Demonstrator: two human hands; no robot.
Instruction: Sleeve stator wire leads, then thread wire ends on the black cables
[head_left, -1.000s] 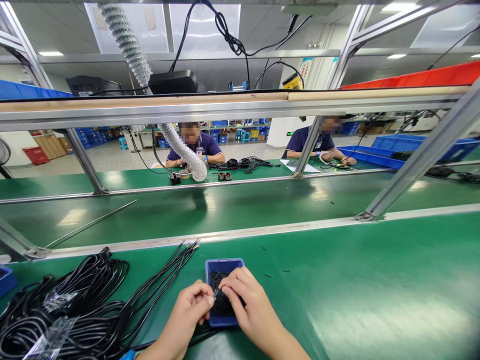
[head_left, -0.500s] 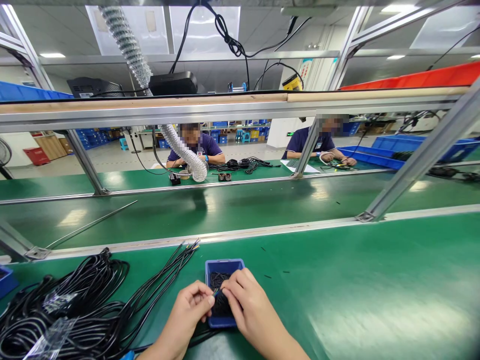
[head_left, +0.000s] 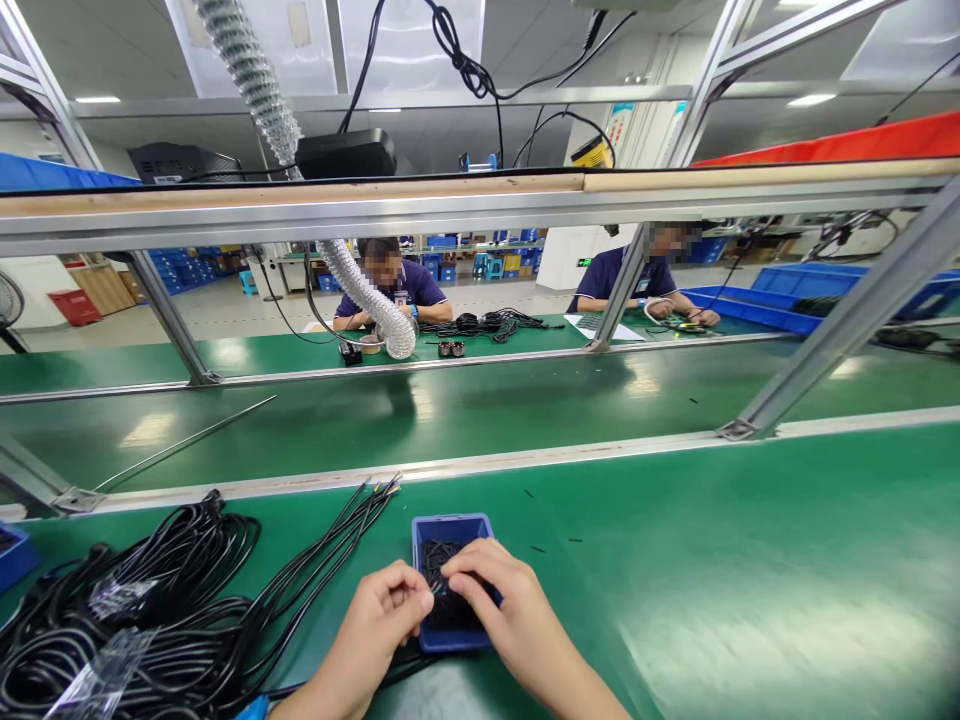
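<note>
My left hand [head_left: 386,615] is closed in a pinch at the front left of a small blue bin [head_left: 452,645]. It grips the end of a black cable, whose thin wires barely show at the thumb tip. Over the bin, my right hand [head_left: 502,590] has its thumb and index fingertips drawn together near those wires. Whatever lies between them is too small to make out. Many short black tube pieces [head_left: 442,555] fill the bin. Part of a black cable [head_left: 409,672] shows beneath my left wrist.
Bundled black cables [head_left: 187,560] cover the bench's left side, their stripped ends [head_left: 386,487] pointing away. A few black bits [head_left: 538,549] lie right of the bin. A metal frame [head_left: 480,462] edges the bench. Two people work at the far bench; a silver duct [head_left: 367,295] hangs there.
My right fingertips have shifted slightly up and away from my left fingertips. The coloured wires between them show less. The whole view has tilted a little.
</note>
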